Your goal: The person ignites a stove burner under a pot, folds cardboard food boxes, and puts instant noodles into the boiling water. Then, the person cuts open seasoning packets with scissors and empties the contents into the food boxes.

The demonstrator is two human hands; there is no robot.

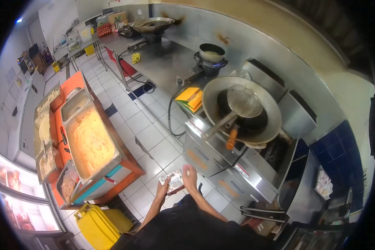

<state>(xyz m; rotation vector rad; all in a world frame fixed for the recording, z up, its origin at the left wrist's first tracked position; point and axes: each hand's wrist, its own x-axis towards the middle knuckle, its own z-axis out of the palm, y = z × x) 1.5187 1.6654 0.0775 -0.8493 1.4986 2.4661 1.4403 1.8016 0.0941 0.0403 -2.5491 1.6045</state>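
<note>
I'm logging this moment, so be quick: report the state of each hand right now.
Left hand: closed, holding the pack by its left side.
Right hand: at the pack's right side; whether it grips cannot be told.

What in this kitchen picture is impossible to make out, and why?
- Head view: print on the packet at the left hand and right hand; too small and blurred.
- Head view: part of the wok's inside; the strainer covers it.
- Head view: what exactly the lit cabinet holds; blur and glare.
- Head view: the rest of the dark clothing; cut off by the bottom edge.
</note>
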